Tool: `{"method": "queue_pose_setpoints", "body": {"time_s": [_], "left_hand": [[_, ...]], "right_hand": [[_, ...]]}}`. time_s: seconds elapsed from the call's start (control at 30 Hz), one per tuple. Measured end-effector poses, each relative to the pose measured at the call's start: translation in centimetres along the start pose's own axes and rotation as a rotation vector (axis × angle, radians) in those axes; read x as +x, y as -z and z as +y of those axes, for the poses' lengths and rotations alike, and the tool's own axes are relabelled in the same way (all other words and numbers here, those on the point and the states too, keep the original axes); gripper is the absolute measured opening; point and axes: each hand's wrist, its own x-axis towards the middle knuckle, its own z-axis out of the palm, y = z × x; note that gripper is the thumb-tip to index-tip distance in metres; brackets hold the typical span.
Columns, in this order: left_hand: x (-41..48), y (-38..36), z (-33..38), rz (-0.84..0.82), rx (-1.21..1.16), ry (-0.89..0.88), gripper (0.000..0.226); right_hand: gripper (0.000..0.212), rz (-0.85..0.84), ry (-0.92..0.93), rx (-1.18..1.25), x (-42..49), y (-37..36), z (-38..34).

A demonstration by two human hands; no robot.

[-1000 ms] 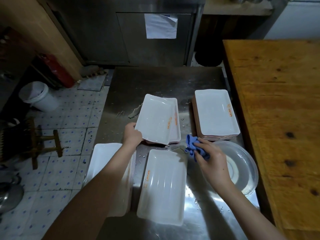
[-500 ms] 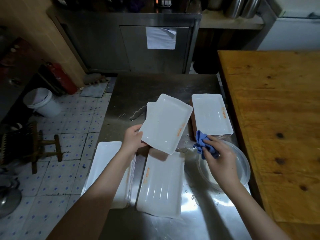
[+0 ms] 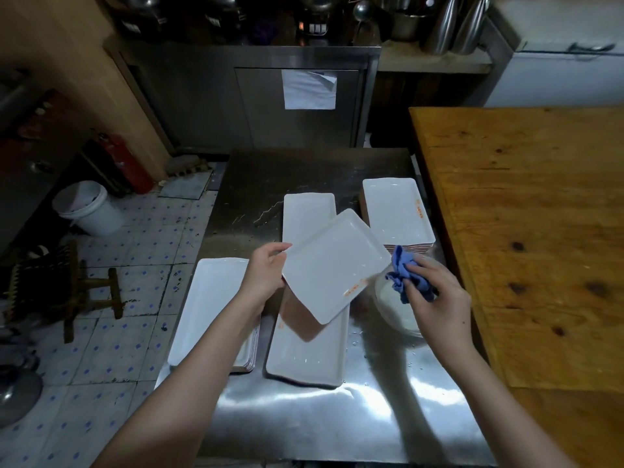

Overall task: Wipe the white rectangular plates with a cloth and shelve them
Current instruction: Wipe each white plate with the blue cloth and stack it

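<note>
At frame centre the left hand (image 3: pixel 266 275) grips a tilted white plate (image 3: pixel 334 265) above the steel table (image 3: pixel 304 417), the right hand (image 3: pixel 435 298) pinches the bunched blue cloth (image 3: pixel 401 275) just beside it, so wiping looks barely begun and nothing is shelved.

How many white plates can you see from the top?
5. The held plate in the left hand, the top of the left stack, the front-centre plate, the back-centre plate, and the top of the right stack. More plates hide underneath.
</note>
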Motion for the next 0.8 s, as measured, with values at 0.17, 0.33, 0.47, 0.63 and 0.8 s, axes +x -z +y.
{"method": "queue_pose_setpoints", "body": {"time_s": [0.17,0.33,0.47,0.63,0.8], "left_hand": [[-1.4,-0.4,0.7,-0.011,0.069,-0.037,0.024],[-2.4,-0.4,1.1,-0.018,0.076,-0.099,0.030],[-2.9,-0.4,1.2,-0.011,0.054,-0.088,0.035],[-3.1,-0.4,0.9,0.045,0.025,-0.066,0.032],[-3.1,-0.4,0.7,0.103,0.118,-0.092,0.031]], "right_hand": [[0.029,-0.001,0.043,0.010,-0.7,-0.6,-0.9],[0.029,-0.113,0.057,0.044,-1.5,-2.4,-2.1],[0.029,-0.210,0.059,0.120,-2.7,-3.9,-3.7],[0.029,-0.339,0.167,0.193,-4.5,-5.2,-5.6],[0.031,-0.439,0.255,0.124,-5.1,-5.5,-4.8]]}}
